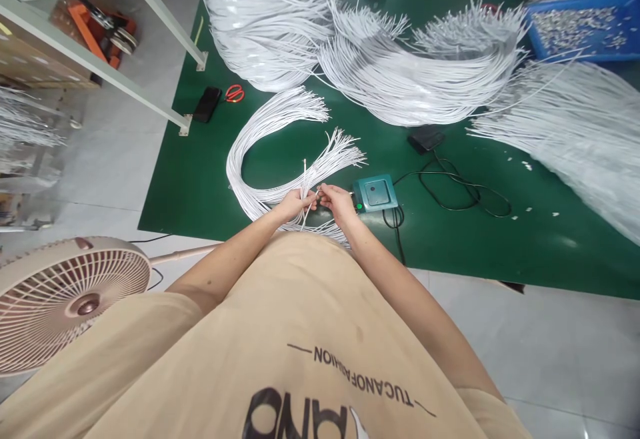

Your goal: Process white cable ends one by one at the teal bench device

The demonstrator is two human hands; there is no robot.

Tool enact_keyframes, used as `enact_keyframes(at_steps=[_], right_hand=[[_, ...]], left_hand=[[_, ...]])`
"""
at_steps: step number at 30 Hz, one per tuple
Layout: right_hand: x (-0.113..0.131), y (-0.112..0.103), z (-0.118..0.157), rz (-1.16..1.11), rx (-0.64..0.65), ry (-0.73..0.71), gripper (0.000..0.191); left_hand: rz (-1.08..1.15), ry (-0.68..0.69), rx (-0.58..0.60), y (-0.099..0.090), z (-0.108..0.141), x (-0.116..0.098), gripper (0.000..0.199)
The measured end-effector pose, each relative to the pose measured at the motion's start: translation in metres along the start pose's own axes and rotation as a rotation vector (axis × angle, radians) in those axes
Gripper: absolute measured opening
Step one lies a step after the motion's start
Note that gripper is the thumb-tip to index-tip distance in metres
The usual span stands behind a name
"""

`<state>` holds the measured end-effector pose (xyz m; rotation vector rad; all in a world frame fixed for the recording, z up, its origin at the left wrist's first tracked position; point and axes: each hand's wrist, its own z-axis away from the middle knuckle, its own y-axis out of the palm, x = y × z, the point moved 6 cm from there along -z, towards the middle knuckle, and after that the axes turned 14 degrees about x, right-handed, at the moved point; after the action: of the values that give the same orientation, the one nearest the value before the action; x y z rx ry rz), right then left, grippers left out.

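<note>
Green surface (310, 149) holds looped white wires (255, 125); at its near edge, the left hand (296, 203) grips several strands, the right hand (336, 200) pinching a wire end beside them.

On the surface (300, 145), at the near edge, two hands meet; the right hand (338, 203) is just beside a small device (375, 193). The left hand (296, 204) is at a curved bundle of wires (245, 152), which bends round to the left and far side of the hands. Left of the bundle's far end lie scissors (235, 93), with a phone (207, 104) just left of them. Across the far side, larger wire piles (420, 85) run from left to right. A tray (590, 25) holding small parts sits at the far right. Right of the device, a cord (450, 175) lies looped. On the near left, off the surface, is a fan (83, 302).
</note>
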<state>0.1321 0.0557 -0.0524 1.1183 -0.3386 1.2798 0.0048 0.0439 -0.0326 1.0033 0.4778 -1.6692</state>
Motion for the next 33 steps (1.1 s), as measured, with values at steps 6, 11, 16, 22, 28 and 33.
enact_keyframes(at_steps=[6, 11, 16, 22, 28, 33], right_hand=[[0.015, -0.001, 0.002, 0.647, -0.12, -0.066, 0.019], [0.022, 0.01, 0.008, 1.101, -0.126, -0.128, 0.026], [0.024, 0.026, 0.015, 1.597, 0.057, -0.395, 0.03], [0.022, 0.004, 0.002, 1.104, 0.018, -0.258, 0.034], [0.006, -0.002, -0.014, 0.723, 0.121, 0.004, 0.025], [0.015, 0.004, -0.004, 1.153, 0.12, -0.16, 0.025]], left_hand=[[0.05, 0.05, -0.048, -0.001, 0.0, -0.002, 0.054], [0.105, 0.058, 0.044, 0.003, -0.004, -0.002, 0.049], [0.206, 0.022, 0.085, 0.002, -0.004, -0.002, 0.041], [0.207, 0.0, 0.064, -0.002, -0.005, 0.0, 0.044], [0.18, 0.0, 0.083, -0.002, -0.01, 0.005, 0.048], [0.267, -0.078, 0.093, -0.003, -0.011, 0.007, 0.047]])
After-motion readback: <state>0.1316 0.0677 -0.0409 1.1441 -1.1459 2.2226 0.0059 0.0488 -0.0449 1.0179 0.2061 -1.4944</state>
